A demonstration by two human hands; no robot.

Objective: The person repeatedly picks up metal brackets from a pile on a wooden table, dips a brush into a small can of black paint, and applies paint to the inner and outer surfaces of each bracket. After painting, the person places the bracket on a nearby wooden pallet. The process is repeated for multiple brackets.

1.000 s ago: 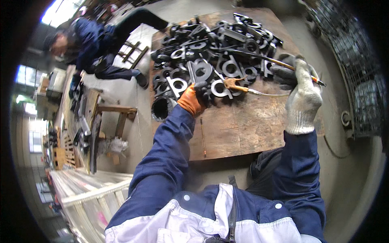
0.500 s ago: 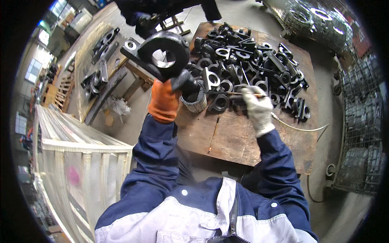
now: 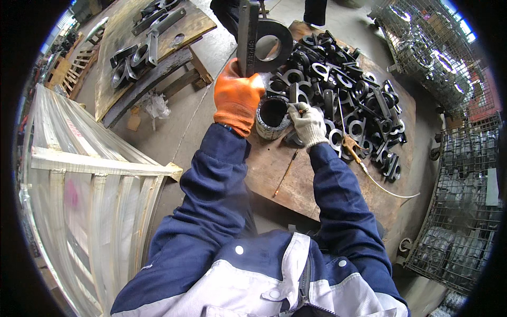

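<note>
My left hand [image 3: 238,98], in an orange glove, grips a black metal bracket [image 3: 247,39] and holds it up beside the pile. The bracket has a flat plate and a thick ring, which faces right. My right hand [image 3: 308,124], in a white knitted glove, is closed beside the rim of an open round can [image 3: 262,127]. A small dark tip shows at its fingers, but what it belongs to is unclear. Right of that hand, an air blow gun [image 3: 350,146] with a long thin nozzle and pale hose rests against the heaped black brackets [image 3: 356,127].
A thin rod [image 3: 285,174] lies on the wooden table [image 3: 311,195] near its front edge. At left are a slatted crate [image 3: 100,164] and another wooden table [image 3: 195,24] with more brackets. Wire cages [image 3: 459,211] with metal parts line the right. Someone's dark-clothed leg [image 3: 315,11] shows at the back.
The bracket has turned from ring-facing to plate edge-on, and moved right with my left hand. My right hand has moved left to the can. The blow gun now shows clearly.
</note>
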